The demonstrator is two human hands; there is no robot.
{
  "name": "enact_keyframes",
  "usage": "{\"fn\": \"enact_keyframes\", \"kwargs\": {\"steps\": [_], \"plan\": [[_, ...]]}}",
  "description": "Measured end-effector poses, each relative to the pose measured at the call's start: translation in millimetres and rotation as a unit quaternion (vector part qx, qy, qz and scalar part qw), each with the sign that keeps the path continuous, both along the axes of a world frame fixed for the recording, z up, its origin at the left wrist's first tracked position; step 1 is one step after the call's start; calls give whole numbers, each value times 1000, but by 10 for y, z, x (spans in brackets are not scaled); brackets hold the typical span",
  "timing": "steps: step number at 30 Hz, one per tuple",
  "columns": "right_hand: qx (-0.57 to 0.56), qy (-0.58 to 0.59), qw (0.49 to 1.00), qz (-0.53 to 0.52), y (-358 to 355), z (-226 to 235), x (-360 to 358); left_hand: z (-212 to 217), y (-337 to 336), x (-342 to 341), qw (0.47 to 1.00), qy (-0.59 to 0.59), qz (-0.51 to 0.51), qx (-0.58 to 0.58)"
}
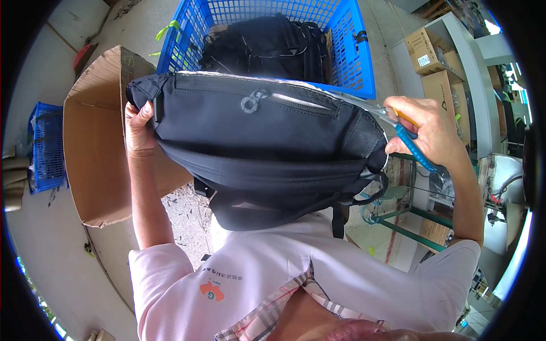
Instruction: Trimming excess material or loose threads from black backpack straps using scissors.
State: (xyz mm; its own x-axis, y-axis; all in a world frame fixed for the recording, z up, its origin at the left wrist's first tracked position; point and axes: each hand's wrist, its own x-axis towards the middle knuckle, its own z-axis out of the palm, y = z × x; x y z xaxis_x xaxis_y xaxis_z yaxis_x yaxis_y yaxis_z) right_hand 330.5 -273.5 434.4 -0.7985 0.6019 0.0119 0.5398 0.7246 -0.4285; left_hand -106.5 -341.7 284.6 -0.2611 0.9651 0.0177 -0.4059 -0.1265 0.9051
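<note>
Two hands on one black backpack (256,153) from where I'm watching, and it's held up right in front of the chest, lying sideways with its long axis running left to right across the view. Left hand (139,128) is curled around the left end of the bag, fingers wrapped over the edge near a strap, thumb side toward me. Right hand (424,128) is at the opposite end, closed around a small pair of blue-handled snips (412,145) with a bit of yellow showing at the grip; the tool's tip points in toward the bag's right corner, where a clear plastic wrapper (355,102) peeks out along the top edge. So the bag sits between the two hands, and the right one is the nearer to that corner and the plastic. A grey zipper pull (250,102) sits on the top panel, zipper looks mostly shut, though I can't tell for sure at the right end. Straps hang down off the underside toward the pink shirt. Just past the bag there's a blue plastic crate (347,51) holding more black bags (267,45), at least one, probably a couple piled together. Left of that is an open cardboard box (94,153), looks bare inside as far as I can see. Further left, a smaller blue crate (48,148) on the concrete floor.
</note>
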Motion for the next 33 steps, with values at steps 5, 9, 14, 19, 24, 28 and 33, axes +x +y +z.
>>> {"fn": "enact_keyframes", "kwargs": {"steps": [5, 9, 14, 19, 24, 28, 33], "plan": [[-19, -3, 999, -27, -9, 125, -188, 48, -41, 12, 1000, 16, -2, 14], [-21, -54, 998, -7, 30, 205, -275, 104, -90, 7, 999, 17, 7, 37], [-17, -79, 996, 28, 66, 209, -322, 102, -138, 8, 999, 17, 19, 31], [-27, -57, 998, 5, 33, 121, -362, 84, -172, 16, 999, 33, 17, 12], [-13, -49, 999, 3, 45, 52, -340, 101, -142, 51, 1000, 22, 3, 3], [52, -82, 995, -8, 38, 104, -413, 121, -166, 68, 1000, 10, 3, 4], [66, -87, 994, 18, 132, 45, -449, 128, -153, 84, 1000, 6, 6, 28]]}}
